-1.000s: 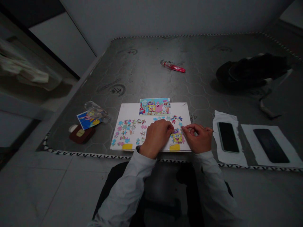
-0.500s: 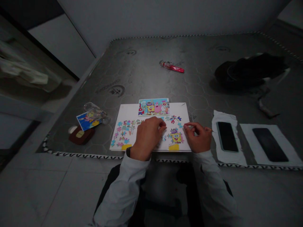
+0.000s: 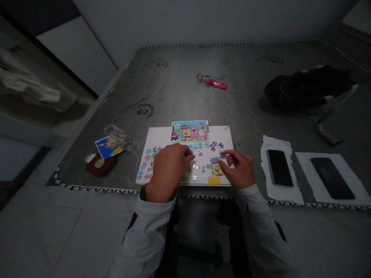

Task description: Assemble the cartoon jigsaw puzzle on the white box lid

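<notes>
A white puzzle board lies at the near edge of the grey surface, with a cartoon picture card at its far edge. Several blue, pink and pale jigsaw pieces lie scattered on the board. My left hand rests over the board's middle, its fingers bunched down near the pieces; I cannot tell whether they pinch one. My right hand is at the board's right side, its thumb and fingers apart beside a joined cartoon-figure section.
The surface is a grey patterned mattress with a zigzag border. To the right, two phones lie on white sheets. To the left are a clear plastic bag and a brown pouch. Farther back are a red tube and a dark bag.
My left hand has moved left and toward me, uncovering pale pieces in the board's middle. My right hand has shifted slightly left and toward me, with its fingers spread wider.
</notes>
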Motion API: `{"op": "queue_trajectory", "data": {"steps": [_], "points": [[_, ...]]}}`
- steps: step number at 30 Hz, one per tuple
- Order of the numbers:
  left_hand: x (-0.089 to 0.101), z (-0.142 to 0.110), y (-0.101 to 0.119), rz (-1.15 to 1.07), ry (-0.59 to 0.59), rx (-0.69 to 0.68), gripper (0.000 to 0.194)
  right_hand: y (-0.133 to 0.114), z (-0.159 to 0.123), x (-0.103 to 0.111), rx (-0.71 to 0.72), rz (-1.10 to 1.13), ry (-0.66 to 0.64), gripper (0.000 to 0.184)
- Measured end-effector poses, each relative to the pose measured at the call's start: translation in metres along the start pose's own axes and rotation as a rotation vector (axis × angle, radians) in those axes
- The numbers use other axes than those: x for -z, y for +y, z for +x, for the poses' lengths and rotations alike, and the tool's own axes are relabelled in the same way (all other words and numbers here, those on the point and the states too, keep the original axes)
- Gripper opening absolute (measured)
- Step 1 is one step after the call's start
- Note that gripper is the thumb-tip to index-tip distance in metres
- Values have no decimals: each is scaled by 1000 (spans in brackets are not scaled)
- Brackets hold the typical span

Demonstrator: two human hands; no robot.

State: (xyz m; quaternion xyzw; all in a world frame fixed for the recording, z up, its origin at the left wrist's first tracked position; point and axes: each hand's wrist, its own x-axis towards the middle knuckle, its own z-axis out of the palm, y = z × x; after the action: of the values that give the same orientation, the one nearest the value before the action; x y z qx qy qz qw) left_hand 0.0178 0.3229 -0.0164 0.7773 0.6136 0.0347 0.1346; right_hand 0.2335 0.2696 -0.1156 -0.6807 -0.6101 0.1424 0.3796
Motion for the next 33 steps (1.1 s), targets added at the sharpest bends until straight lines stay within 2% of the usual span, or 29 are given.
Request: {"op": "queue_trajectory", "data": {"steps": [4, 10, 17, 23, 33], "points": [[4, -1, -4, 36, -53, 13, 10, 1, -1, -1, 6, 2, 60, 19], [-10, 0, -3, 26, -155, -138, 16, 1, -2, 0, 47, 12, 130, 18], [-23, -3, 14, 40, -146, -243, 23, 3, -3, -1, 93, 0, 130, 14], [-30, 1, 19, 47, -159, -175, 22, 4, -4, -1, 89, -13, 92, 15], [-31, 10, 21, -233, -73, -118, 7, 2, -5, 5, 300, -107, 3, 11]]}}
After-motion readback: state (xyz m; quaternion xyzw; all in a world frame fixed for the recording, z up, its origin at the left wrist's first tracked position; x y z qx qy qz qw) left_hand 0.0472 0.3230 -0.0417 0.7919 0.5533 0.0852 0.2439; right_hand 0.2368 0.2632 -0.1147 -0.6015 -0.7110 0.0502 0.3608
